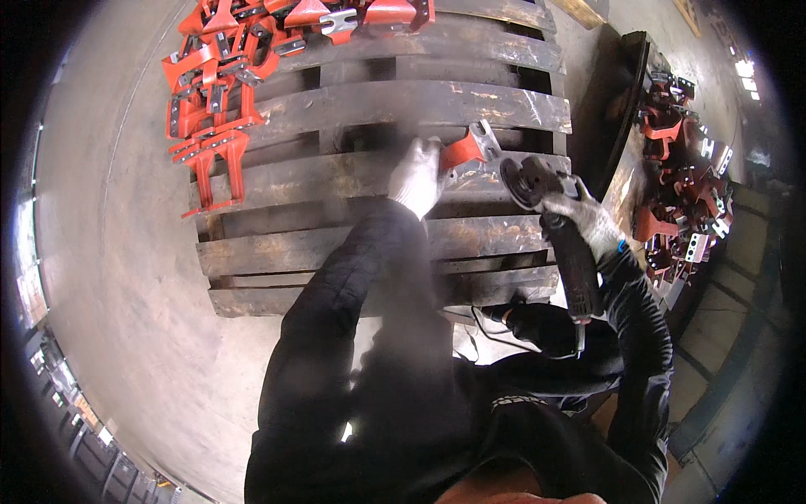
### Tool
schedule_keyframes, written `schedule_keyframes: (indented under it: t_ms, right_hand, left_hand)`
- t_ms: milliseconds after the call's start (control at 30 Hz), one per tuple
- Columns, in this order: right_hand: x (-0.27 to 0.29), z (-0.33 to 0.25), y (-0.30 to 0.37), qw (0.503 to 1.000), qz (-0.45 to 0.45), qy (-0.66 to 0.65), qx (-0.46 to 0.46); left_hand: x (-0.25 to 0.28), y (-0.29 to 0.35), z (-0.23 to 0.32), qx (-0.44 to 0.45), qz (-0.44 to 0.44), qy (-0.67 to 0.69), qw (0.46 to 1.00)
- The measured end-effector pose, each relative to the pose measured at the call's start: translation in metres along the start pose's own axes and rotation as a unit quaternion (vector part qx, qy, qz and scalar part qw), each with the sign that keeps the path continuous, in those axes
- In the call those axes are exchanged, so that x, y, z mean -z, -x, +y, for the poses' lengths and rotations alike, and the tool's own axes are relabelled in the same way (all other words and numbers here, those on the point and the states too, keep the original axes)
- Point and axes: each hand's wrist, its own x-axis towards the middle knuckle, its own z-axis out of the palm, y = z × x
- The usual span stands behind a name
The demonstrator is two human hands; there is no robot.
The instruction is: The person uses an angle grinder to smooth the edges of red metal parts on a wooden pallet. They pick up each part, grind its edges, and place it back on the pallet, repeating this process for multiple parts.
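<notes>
Sparks are not visible, yet a haze of dust hangs over the spot where the angle grinder [537, 189] meets the red metal bracket [466, 149], which lies on a dark slat of the wooden pallet [353, 244]. The left hand [417, 176], in a pale glove, is clamped down on the bracket, pressing it flat against the wood. The right hand [588, 220], also gloved, is closed around the grinder's body, with the disc just beside the bracket's bare steel end. To my eye the main risk is how near the left fingers sit to the disc: if the wheel catches an edge and kicks, or the bracket slips on the worn slat, the glove could be hit. The black cable [491, 332] trailing near the person's knee could also snag and tug the tool off line. Nothing here is a proper container; the pallet itself serves as one, carrying a heap of red brackets [222, 84] at its far left corner, tangled over one another. To the right, well apart from the grinding spot, a second pile of red and bare-metal parts [684, 193] lies stacked beyond a dark upright board [625, 109]; what holds it I cannot tell.
</notes>
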Motion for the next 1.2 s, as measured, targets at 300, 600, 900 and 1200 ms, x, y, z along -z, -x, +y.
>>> schedule_keyframes:
  t_ms: [300,600,900,1200]
  right_hand:
    - [-0.028,-0.034,-0.012,0.971,0.182,-0.154,-0.011]
    - [-0.047,-0.056,-0.086,0.903,0.236,-0.34,-0.116]
    - [-0.059,-0.053,-0.095,0.876,0.194,-0.431,-0.098]
    - [-0.061,-0.044,-0.062,0.938,0.232,-0.22,-0.132]
  left_hand:
    - [0.018,-0.022,-0.005,0.134,0.077,0.075,0.985]
    - [0.016,0.028,-0.008,0.132,-0.13,0.389,0.902]
    - [-0.004,0.031,-0.008,0.342,-0.173,0.655,0.651]
    - [0.041,0.013,0.004,0.431,-0.183,0.606,0.644]
